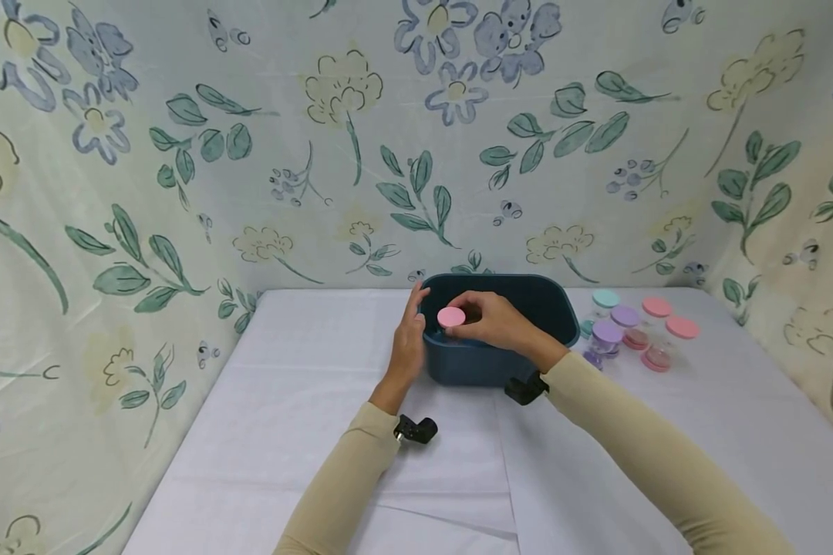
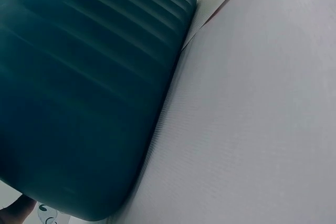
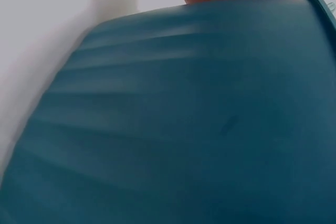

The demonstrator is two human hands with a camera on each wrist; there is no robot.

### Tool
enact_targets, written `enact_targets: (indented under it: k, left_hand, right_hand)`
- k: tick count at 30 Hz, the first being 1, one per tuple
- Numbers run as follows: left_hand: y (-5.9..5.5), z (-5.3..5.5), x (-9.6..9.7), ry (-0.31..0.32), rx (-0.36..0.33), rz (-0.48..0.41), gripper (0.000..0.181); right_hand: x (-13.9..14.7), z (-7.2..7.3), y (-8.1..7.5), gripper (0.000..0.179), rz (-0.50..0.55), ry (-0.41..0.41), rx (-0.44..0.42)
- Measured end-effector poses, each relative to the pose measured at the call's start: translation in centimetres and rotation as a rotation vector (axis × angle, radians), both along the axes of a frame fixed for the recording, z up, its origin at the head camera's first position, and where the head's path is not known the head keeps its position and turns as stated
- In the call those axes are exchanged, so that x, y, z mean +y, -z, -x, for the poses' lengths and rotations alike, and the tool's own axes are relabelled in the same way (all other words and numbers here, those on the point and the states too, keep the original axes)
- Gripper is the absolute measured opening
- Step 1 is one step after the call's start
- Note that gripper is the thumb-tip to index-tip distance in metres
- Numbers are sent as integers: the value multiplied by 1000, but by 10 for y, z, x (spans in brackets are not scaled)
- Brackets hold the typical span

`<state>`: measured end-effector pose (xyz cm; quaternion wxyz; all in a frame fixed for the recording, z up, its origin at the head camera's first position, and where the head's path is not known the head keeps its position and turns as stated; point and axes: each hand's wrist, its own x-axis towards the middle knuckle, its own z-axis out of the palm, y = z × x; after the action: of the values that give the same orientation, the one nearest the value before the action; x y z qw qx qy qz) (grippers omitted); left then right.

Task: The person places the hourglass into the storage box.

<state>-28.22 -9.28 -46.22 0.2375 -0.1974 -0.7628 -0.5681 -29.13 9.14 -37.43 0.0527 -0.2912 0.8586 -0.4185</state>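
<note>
A dark teal bin (image 1: 475, 364) with ribbed sides stands near the back of the white-covered table. My right hand (image 1: 493, 320) reaches over its front rim and grips a small jar by its pink lid (image 1: 451, 317), inside the left part of the opening. The jar's body is mostly hidden by the bin wall. My left hand (image 1: 409, 339) rests against the bin's left side with straight fingers, the tips at the rim. In the left wrist view the bin's wall (image 2: 89, 87) fills much of the picture; the right wrist view shows its ribbed front (image 3: 173, 103).
Right of the bin stand several small clear jars with lids: one mint-lidded jar (image 1: 605, 299), two with purple lids (image 1: 607, 332) and two with pink lids (image 1: 682, 327). A floral cloth (image 1: 284, 193) hangs behind and beside the white table covering (image 1: 284, 370).
</note>
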Motion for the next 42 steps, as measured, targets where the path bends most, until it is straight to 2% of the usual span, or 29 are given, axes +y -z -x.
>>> enact_targets:
  k: [19,30,36,42]
  left_hand:
    - [-2,2,-6,-15,-4,4,54]
    - [-1,4,-2,-13,-2,0,54]
    - [0,1,0,-6,-22,-7,51]
    - [-2,0,1,8,-28,-20,51]
  right_hand:
    - [-8,6,-2,41,-160,4,10]
    - [-6,5,-3,36,-216,20,-43]
    - [-4,4,-2,34,-233,33,-92]
    - [-5,4,-1,33,-246,45,-106]
